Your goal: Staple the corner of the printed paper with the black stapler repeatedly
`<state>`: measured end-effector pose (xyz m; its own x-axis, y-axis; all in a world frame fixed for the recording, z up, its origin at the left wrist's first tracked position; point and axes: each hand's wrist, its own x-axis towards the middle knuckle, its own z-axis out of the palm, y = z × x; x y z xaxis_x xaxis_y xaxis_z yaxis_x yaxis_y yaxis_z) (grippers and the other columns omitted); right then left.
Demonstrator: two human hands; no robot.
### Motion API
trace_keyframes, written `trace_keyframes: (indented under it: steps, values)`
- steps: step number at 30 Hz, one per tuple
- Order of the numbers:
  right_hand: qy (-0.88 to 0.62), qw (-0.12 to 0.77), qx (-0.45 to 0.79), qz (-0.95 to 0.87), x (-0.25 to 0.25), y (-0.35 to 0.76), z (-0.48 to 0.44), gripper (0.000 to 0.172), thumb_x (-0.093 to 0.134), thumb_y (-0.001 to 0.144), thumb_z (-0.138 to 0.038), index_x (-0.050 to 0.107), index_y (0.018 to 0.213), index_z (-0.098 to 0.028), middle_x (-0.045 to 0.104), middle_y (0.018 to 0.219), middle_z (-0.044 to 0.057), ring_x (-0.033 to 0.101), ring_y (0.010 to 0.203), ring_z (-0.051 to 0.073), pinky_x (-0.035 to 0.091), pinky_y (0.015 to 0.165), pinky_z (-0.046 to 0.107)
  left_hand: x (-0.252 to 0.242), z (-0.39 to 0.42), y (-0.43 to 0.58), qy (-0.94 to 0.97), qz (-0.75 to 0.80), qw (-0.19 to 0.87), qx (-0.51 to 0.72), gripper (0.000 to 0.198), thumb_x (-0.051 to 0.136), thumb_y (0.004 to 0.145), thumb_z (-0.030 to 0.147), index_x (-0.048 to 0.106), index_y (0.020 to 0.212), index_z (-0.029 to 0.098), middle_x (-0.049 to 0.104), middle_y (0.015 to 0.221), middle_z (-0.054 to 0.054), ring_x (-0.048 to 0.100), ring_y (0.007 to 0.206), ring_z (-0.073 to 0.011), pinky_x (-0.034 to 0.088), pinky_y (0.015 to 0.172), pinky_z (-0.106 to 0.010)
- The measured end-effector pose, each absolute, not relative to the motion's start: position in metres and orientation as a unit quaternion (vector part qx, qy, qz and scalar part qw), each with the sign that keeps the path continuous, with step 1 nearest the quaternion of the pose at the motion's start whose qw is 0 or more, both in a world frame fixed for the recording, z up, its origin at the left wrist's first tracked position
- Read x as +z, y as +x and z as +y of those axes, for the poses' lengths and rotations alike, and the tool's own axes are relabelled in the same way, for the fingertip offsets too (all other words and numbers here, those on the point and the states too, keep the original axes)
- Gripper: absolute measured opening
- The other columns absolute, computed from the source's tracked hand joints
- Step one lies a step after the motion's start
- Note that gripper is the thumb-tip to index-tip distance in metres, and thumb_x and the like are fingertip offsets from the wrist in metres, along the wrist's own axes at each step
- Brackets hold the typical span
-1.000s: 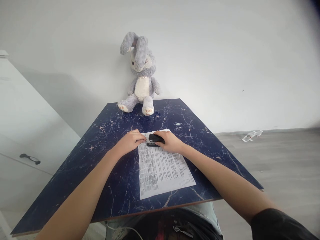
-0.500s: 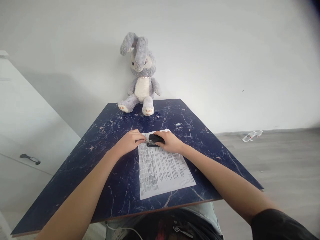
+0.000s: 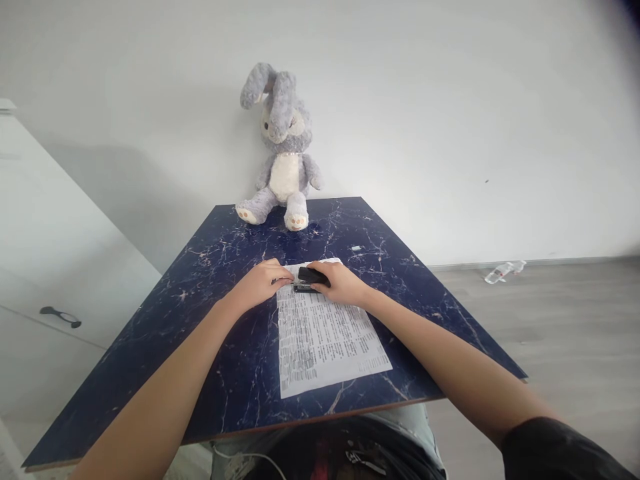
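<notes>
Pointing frame-left, long axis near-horizontal, black stapler (image 3: pixel 311 275) is gripped by fingers of right hand (image 3: pixel 345 285); left hand (image 3: pixel 260 283): finger closure unclear.

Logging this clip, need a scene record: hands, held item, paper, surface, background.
right_hand: right hand gripping black stapler
left_hand: left hand, fingertips near stapler's front end, by paper's upper left; exact contact unclear
paper: printed sheet, flat, partly under stapler
surface: dark blue marbled table
background: grey plush rabbit sitting at table's far edge; clear plastic item on floor
</notes>
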<state>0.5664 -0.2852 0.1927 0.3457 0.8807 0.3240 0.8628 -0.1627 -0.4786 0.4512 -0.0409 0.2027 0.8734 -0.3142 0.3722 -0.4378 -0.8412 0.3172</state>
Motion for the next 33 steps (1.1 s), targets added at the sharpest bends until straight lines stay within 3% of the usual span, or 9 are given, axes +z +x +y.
trace_keyframes:
  steps: [33]
  values:
    - [-0.763,0.303,0.013,-0.572,0.1894,0.5686,-0.2849,0.034,0.064,0.094,-0.025,0.059,0.128,-0.022,0.074,0.111,0.009,0.069,0.092,0.024,0.050,0.076,0.034,0.1981,-0.0374,0.4526,0.948,-0.191,0.208,0.146,0.022,0.057,0.101,0.026,0.079,0.101,0.024,0.078,0.100,-0.004,0.066,0.096,-0.0220,0.053,0.086,-0.038]
